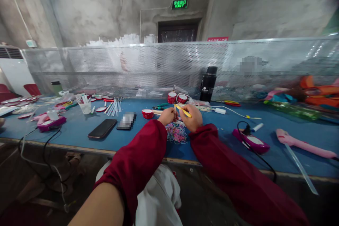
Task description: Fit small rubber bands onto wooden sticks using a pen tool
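Note:
Both my hands are raised over the blue table [79, 129], close together near its middle. My right hand [192, 117] is closed around a thin yellow stick [183, 111] that points up and to the left. My left hand [168, 116] is pinched at the stick's left end; what it grips there is too small to name. Just below my hands lies a pile of small coloured rubber bands [176, 133]. Both arms wear dark red sleeves.
Red tape rolls [147, 113] and green pliers [160, 106] lie behind my hands, with a black flask [208, 84] further back. A black phone [102, 128] lies left, a magenta device [251, 142] with a black cable right. A perforated metal screen [265, 63] bounds the table's far side.

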`<act>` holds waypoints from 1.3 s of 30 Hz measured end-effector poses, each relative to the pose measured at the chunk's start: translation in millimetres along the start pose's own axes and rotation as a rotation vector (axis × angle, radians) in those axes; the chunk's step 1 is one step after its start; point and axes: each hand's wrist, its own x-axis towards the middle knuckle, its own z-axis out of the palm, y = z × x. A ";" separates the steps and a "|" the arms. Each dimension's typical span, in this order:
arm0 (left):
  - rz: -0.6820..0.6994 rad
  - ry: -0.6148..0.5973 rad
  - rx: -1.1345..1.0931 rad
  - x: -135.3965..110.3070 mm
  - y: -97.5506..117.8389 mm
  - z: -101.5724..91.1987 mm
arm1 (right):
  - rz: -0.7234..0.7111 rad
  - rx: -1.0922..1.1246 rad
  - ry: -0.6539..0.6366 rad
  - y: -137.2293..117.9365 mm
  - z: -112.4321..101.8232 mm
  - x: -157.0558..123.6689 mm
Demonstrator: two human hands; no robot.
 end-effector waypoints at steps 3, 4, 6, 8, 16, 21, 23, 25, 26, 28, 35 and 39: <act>0.003 -0.003 0.002 1.1 -1.9 -0.2 | 0.001 0.000 -0.007 -0.2 -0.8 0.2; 0.004 -0.004 0.003 1.3 -2.2 -0.2 | 0.005 -0.002 -0.007 -0.3 -0.9 0.1; 0.004 -0.003 0.004 1.3 -2.2 -0.2 | 0.013 -0.011 -0.005 -0.4 -0.8 -0.1; 0.004 -0.001 0.006 0.7 -1.2 -0.1 | 0.018 -0.019 -0.002 -0.3 -0.4 -0.5; -0.005 -0.003 0.017 -0.4 1.5 -0.3 | 0.017 -0.006 -0.021 0.4 -0.1 -0.7; -0.005 0.001 0.030 3.1 -2.9 0.0 | 0.013 -0.012 -0.026 0.2 -1.3 0.4; 0.000 0.004 0.031 4.0 -4.2 0.1 | 0.016 -0.010 -0.026 0.2 -1.7 0.5; 0.008 0.007 0.029 4.7 -5.3 0.3 | 0.020 -0.008 -0.027 0.2 -1.8 0.4; 0.012 0.008 0.029 5.1 -5.7 0.3 | 0.022 -0.007 -0.029 0.3 -1.7 0.2; 0.019 0.009 0.033 5.6 -6.5 0.2 | 0.022 -0.007 -0.033 0.5 -1.6 -0.1; 0.015 0.004 0.026 5.7 -6.6 -0.2 | 0.016 -0.021 -0.037 1.3 -1.0 0.2; 0.001 0.006 0.013 4.2 -4.6 0.2 | 0.025 -0.013 -0.035 1.1 -1.0 0.6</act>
